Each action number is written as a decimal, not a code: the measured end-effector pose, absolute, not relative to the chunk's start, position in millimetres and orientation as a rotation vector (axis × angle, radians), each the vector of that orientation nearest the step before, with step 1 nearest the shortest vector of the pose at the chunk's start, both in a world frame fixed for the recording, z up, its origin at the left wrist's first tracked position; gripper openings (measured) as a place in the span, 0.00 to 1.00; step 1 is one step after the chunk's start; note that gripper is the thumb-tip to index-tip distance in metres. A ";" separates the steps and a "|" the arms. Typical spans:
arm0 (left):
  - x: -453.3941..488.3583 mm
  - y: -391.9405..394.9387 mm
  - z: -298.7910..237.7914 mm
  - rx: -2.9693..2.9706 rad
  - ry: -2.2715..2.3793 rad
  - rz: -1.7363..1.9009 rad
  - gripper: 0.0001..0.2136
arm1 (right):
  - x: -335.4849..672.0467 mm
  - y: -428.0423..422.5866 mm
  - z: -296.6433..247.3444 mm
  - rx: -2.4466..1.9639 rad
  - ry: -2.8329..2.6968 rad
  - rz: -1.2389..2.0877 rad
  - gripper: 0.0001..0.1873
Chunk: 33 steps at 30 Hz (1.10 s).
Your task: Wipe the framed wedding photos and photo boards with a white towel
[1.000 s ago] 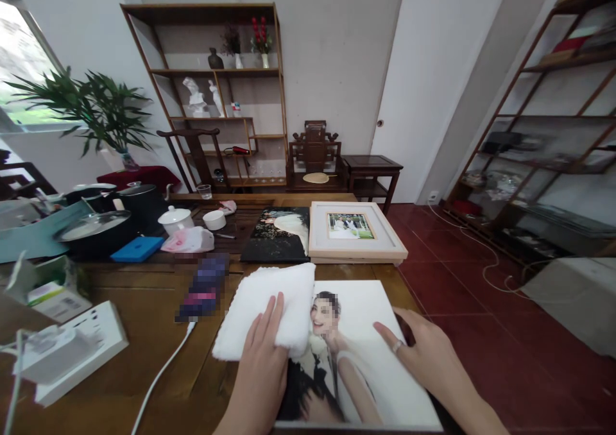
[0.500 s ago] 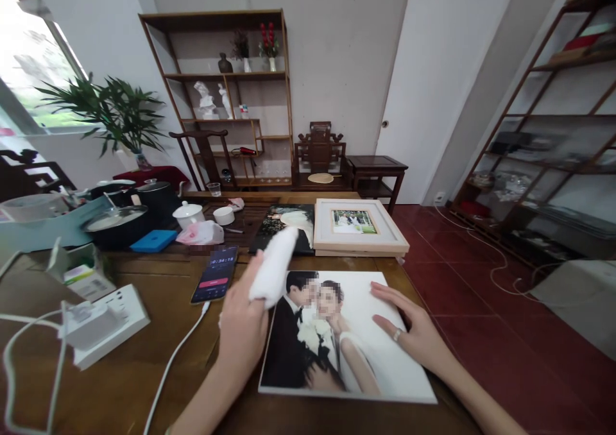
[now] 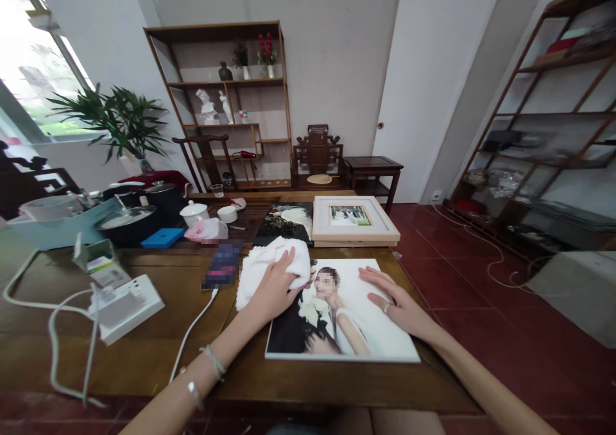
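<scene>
A flat wedding photo panel (image 3: 337, 332) lies on the wooden table in front of me, showing a couple in dark suit and white dress. My left hand (image 3: 276, 285) grips a folded white cloth (image 3: 260, 265) and presses it on the panel's upper left corner, where the cloth hides part of the picture. Part of the cloth hangs past the panel's left edge. My right hand (image 3: 397, 303) rests on the panel's right side, fingers stretched out, holding nothing; a ring shows on one finger.
Behind the panel are a framed photo (image 3: 380, 222) and a dark photo panel (image 3: 269, 225). To the left lie a phone (image 3: 221, 267) on a white cable, a power strip (image 3: 149, 303), a small open box (image 3: 108, 271), a blue box (image 3: 162, 237), a lidded cup (image 3: 194, 213) and pots (image 3: 128, 226).
My left hand has brought the cloth down from above the panel's corner and spread it onto the surface. My right hand stays on the panel's right side. The view has shifted slightly.
</scene>
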<state>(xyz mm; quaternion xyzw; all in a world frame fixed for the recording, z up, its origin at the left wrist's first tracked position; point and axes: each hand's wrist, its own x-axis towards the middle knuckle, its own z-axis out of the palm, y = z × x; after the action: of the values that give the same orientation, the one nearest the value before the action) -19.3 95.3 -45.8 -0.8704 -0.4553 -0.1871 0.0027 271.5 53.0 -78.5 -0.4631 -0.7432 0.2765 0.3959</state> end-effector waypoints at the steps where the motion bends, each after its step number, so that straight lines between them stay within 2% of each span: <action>1: -19.0 97.8 -43.7 -2.734 -1.451 -0.615 0.07 | 271.6 52.6 -78.3 -1.170 -1.897 0.701 0.20; 10: -37.0 86.0 -37.2 -2.726 -1.610 -0.784 0.21 | 269.1 51.8 -78.4 -1.174 -1.932 0.620 0.20; 16: -36.1 97.4 -45.0 -2.818 -1.486 -0.591 0.09 | 269.9 51.7 -79.6 -1.181 -1.949 0.597 0.20; 22: -29.4 99.9 -44.2 -2.840 -1.263 -0.353 0.17 | 268.9 53.5 -79.4 -1.237 -1.930 0.618 0.25; 27: -29.6 69.0 -39.8 -2.786 -1.244 -0.231 0.13 | 268.3 51.3 -78.4 -1.237 -1.926 0.662 0.24; 33: -14.5 5.6 -39.8 -2.762 -1.214 -0.271 0.11 | 268.4 51.1 -82.5 -1.224 -1.910 0.675 0.23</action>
<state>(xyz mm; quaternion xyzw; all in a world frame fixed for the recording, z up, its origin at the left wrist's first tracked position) -14.5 5.6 -39.8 -0.9104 -0.4000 -0.0893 0.0562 268.4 51.1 -82.5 -0.4789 -0.7472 0.2639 0.3777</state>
